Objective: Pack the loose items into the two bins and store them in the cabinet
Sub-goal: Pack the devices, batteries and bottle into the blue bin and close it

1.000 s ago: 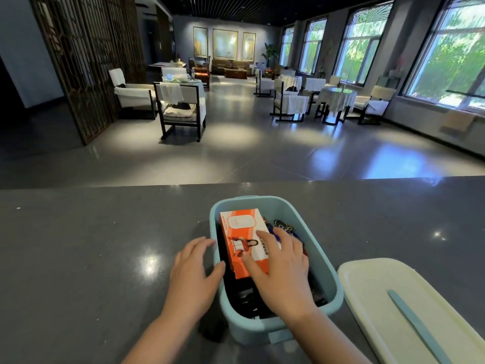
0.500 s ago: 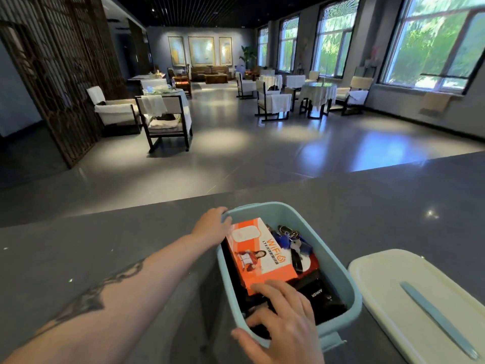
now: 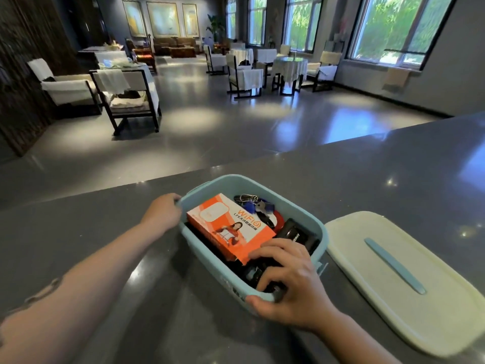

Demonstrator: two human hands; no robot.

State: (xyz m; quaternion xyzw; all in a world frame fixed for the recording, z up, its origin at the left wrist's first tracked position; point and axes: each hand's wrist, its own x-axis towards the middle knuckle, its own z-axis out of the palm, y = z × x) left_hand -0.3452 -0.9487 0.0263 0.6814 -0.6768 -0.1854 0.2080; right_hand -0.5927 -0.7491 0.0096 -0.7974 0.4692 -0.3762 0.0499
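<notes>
A light blue bin stands on the dark grey counter. Inside it lie an orange and white WiFi box, a bunch of keys with blue tags and black devices. My left hand grips the bin's far left rim. My right hand grips the near rim, thumb outside and fingers curled inside over the black items. The bin's cream lid with a blue strip lies flat on the counter just to the right.
Beyond the counter's far edge is a glossy grey floor with chairs and white-clothed tables. A dark lattice screen stands at the left. Windows line the right wall.
My left hand moved from beside the bin to its far left rim. My right hand slid off the orange box to the near rim. The view turned left and the bin rotated slightly.
</notes>
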